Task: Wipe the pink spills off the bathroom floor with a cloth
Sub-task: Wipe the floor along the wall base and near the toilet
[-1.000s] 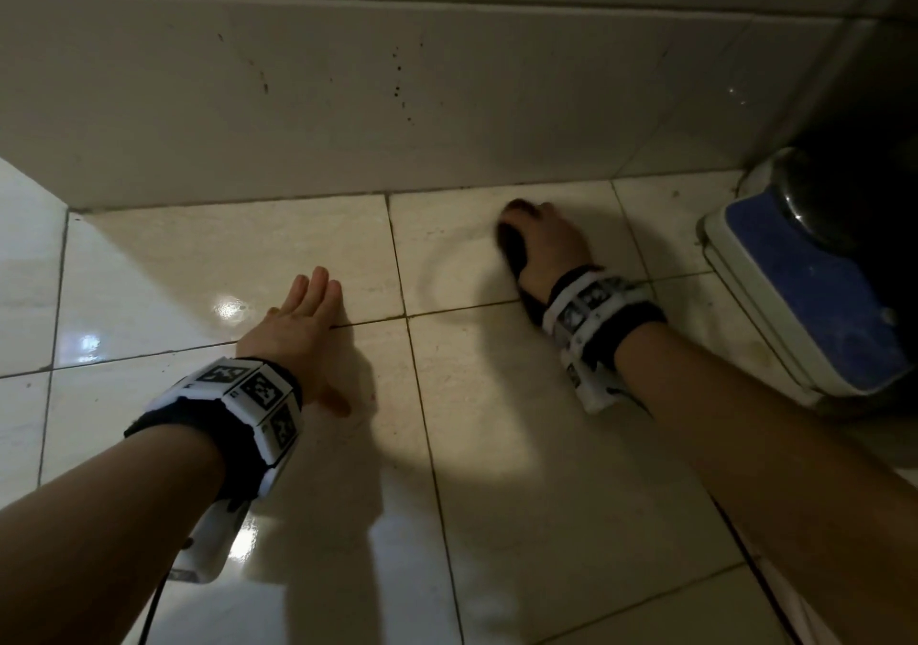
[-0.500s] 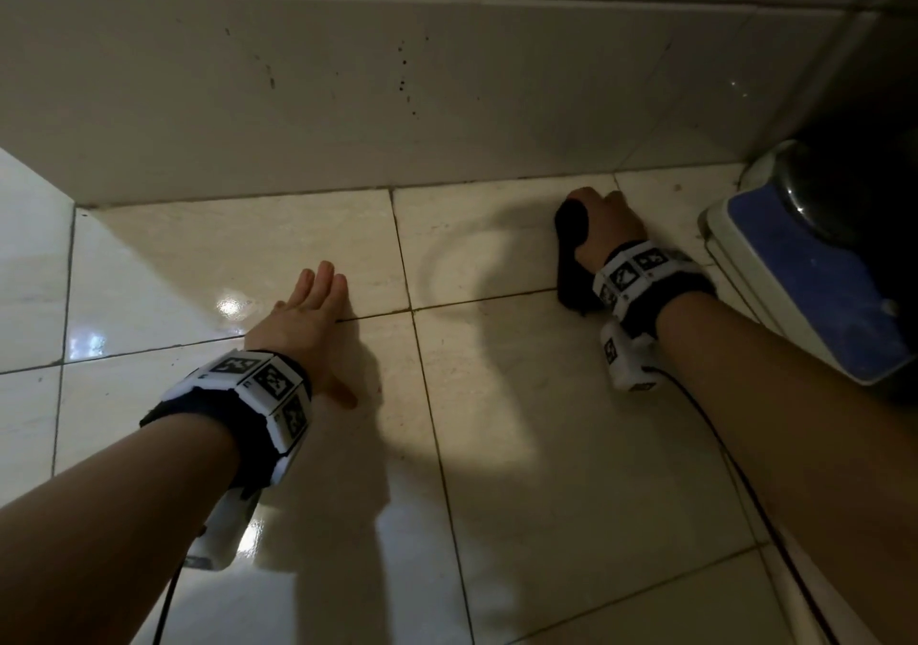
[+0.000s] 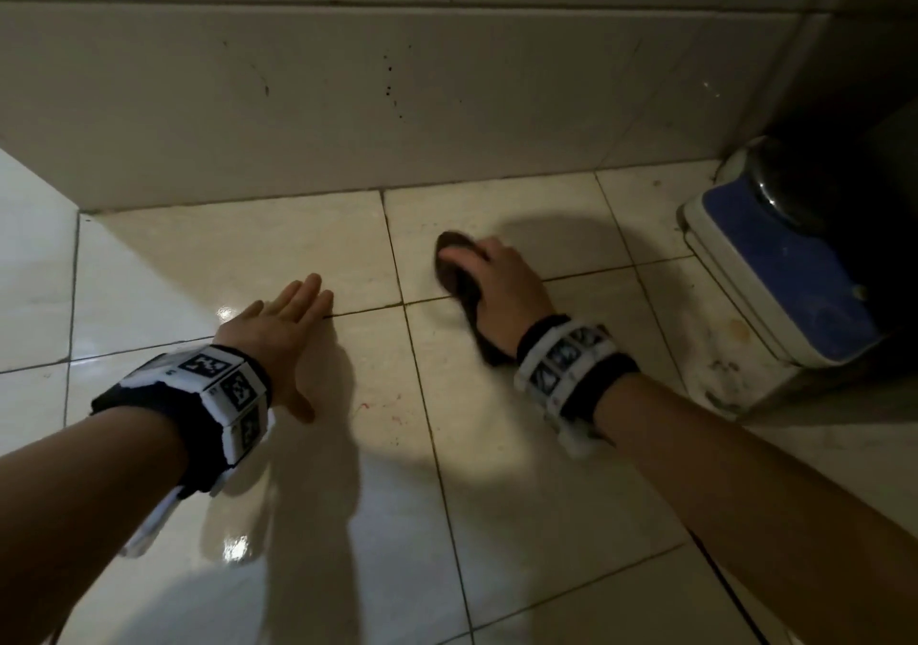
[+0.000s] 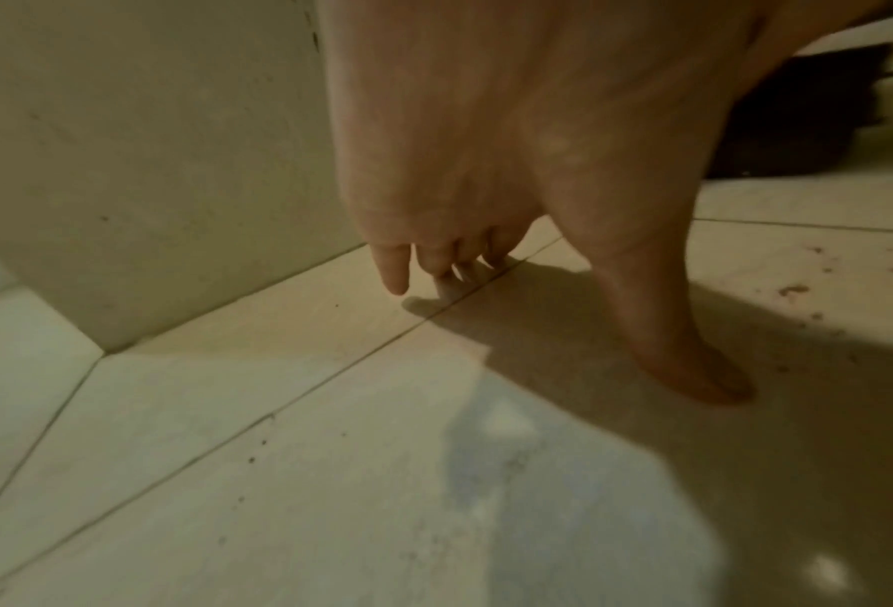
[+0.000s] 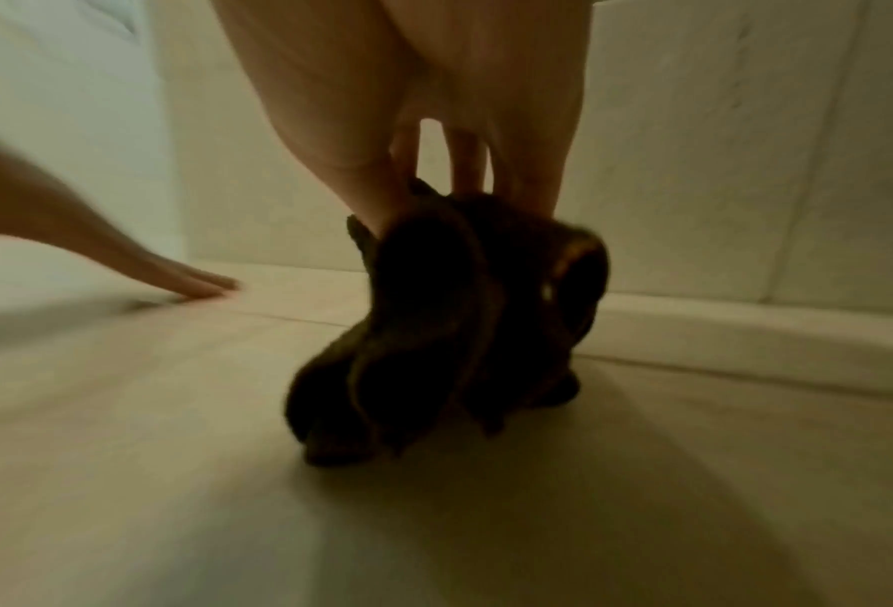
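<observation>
A dark brown cloth (image 3: 459, 274) lies bunched on the cream tiled floor (image 3: 521, 495), and my right hand (image 3: 497, 286) grips it from above. The right wrist view shows the cloth (image 5: 433, 336) in thick folds under my fingers (image 5: 467, 164). Faint pink specks (image 3: 380, 408) mark the tile just right of my left thumb; in the left wrist view these specks (image 4: 797, 289) sit at the right. My left hand (image 3: 285, 311) rests flat on the floor, fingers straight, across a grout line. Its fingertips (image 4: 397, 283) touch the tile.
A tiled wall (image 3: 397, 98) rises right behind the hands. A white and blue bathroom scale (image 3: 775, 267) stands on the floor at the right, with a dark corner behind it. A white surface (image 3: 35, 247) borders the left. A cable (image 3: 720, 575) trails from my right wrist.
My right hand has swept the cloth left from near the scale, back toward the middle tile. Pink specks now show by the left thumb. The left hand has stayed planted.
</observation>
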A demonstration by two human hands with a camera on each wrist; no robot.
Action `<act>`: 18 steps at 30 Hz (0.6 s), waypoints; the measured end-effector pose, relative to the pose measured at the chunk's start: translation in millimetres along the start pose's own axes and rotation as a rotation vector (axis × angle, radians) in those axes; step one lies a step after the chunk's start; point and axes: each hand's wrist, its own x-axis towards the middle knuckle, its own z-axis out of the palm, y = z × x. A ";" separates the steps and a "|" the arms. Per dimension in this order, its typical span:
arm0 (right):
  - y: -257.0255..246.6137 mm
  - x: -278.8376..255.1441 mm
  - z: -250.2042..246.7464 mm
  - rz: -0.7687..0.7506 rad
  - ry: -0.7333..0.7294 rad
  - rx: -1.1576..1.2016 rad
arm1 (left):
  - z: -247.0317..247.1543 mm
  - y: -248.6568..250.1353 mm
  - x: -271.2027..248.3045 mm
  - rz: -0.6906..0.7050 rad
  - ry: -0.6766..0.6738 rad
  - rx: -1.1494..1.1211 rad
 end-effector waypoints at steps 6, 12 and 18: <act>-23.1 -5.1 27.1 -0.196 -0.048 -0.019 | 1.8 2.2 0.6 -0.031 0.036 0.017; -81.3 -109.2 63.0 -0.634 -0.416 0.046 | 10.8 -6.8 -11.6 -0.001 0.028 0.044; -32.4 -76.0 27.2 -0.224 -0.097 0.256 | 17.0 5.0 -21.9 0.042 0.028 0.074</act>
